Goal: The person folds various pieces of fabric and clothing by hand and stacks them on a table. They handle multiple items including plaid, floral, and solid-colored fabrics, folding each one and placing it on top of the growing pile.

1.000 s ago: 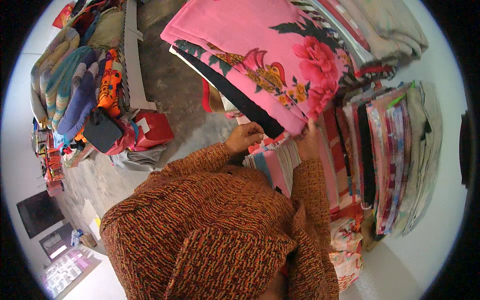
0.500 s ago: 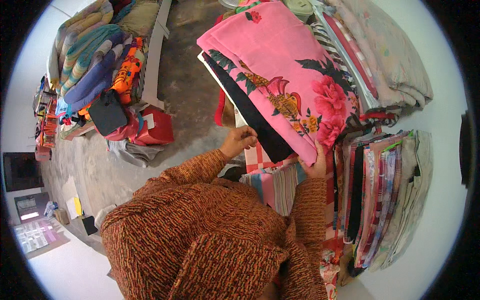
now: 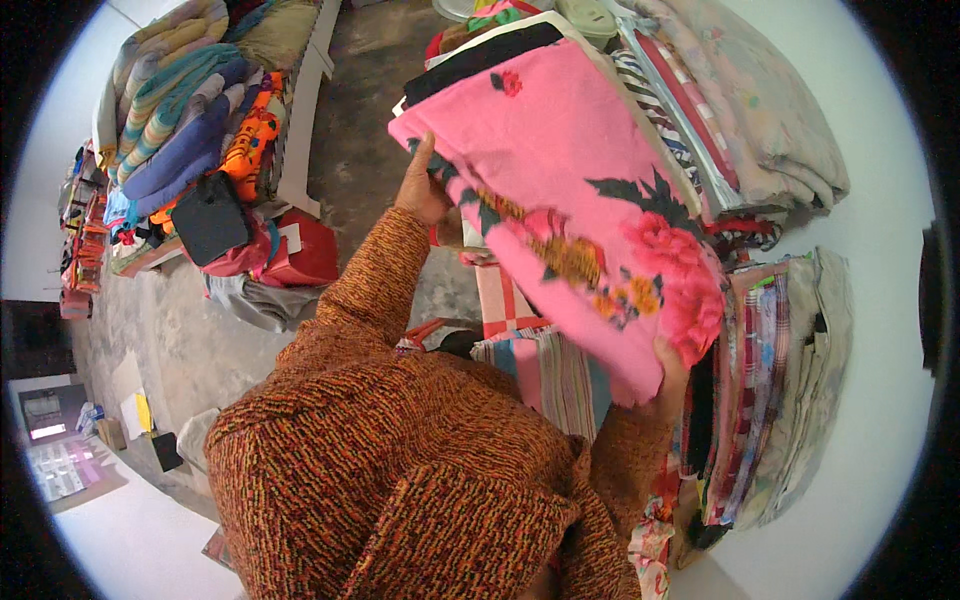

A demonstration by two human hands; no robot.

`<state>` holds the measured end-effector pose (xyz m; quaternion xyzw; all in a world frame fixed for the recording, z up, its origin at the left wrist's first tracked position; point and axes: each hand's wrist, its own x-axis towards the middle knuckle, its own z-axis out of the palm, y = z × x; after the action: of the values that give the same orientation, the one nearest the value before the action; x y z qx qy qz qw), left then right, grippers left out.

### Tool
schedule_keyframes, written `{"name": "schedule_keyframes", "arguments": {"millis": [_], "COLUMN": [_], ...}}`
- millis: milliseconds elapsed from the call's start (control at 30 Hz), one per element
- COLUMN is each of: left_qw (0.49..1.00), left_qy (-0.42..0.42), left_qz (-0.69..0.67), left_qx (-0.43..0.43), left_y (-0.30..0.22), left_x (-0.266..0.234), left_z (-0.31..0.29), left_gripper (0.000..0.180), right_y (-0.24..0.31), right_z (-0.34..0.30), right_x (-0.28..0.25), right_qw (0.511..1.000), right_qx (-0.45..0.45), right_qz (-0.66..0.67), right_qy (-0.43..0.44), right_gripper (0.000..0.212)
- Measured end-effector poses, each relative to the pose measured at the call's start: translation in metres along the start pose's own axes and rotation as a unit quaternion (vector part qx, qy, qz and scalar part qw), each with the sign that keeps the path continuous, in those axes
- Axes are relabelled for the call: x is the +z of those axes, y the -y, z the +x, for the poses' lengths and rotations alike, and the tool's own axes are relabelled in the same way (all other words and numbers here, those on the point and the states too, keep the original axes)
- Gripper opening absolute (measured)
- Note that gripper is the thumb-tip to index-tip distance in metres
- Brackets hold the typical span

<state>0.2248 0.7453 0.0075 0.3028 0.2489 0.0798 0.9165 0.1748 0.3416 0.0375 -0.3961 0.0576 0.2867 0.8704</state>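
Pink floral cloth [image 3: 570,150], folded, in the head view, partly covering a black cloth [image 3: 480,68], left of upright folded fabrics [image 3: 775,390]. The left hand [image 3: 424,190] has its grip closed on the left edge; the right hand [image 3: 672,378] grips the near corner.

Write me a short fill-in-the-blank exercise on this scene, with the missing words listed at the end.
1. The background colour of the floral folded fabric is ____.
2. Of the left hand and the right hand, the ____ one is nearer the large printed flowers.
3. The plain cloth showing directly along the floral folded fabric's upper edge is ____.
4. The orange patterned textile is on the picture's ____ side.

Missing words: pink; right; black; left.
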Motion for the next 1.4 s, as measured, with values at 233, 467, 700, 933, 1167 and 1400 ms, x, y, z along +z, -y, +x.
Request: {"name": "schedule_keyframes", "arguments": {"millis": [233, 467, 700, 933, 1167, 1400], "left_qw": [0.953, 0.969, 0.901, 0.875, 0.811, 0.836], "left_qy": [-0.122, 0.017, 0.076, 0.258, 0.478, 0.512], "left_qz": [0.268, 0.237, 0.411, 0.339, 0.088, -0.053], "left_qx": [-0.071, 0.068, 0.121, 0.229, 0.325, 0.192], "left_y": [0.038, -0.002, -0.054, -0.092, -0.011, 0.157], "left_x": [-0.050, 0.039, 0.117, 0.216, 0.408, 0.507], "left_z": [0.004, -0.065, -0.093, -0.097, -0.155, -0.133], "left_gripper": [0.042, 0.045, 0.044, 0.042, 0.030, 0.020], "right_y": [-0.037, 0.023, 0.097, 0.184, 0.322, 0.337], "right_z": [-0.103, -0.122, -0.180, -0.210, -0.288, -0.390], "right_x": [-0.063, -0.004, 0.043, 0.070, 0.079, -0.016], "right_qw": [0.980, 0.974, 0.982, 0.793, 0.551, 0.655], "right_qx": [0.137, 0.167, -0.047, -0.495, -0.679, -0.566], "right_qz": [-0.018, -0.104, -0.150, -0.247, -0.286, -0.246], "right_qy": [-0.143, -0.114, -0.101, -0.254, -0.393, -0.437], "right_gripper": [0.043, 0.046, 0.042, 0.040, 0.039, 0.039]}}
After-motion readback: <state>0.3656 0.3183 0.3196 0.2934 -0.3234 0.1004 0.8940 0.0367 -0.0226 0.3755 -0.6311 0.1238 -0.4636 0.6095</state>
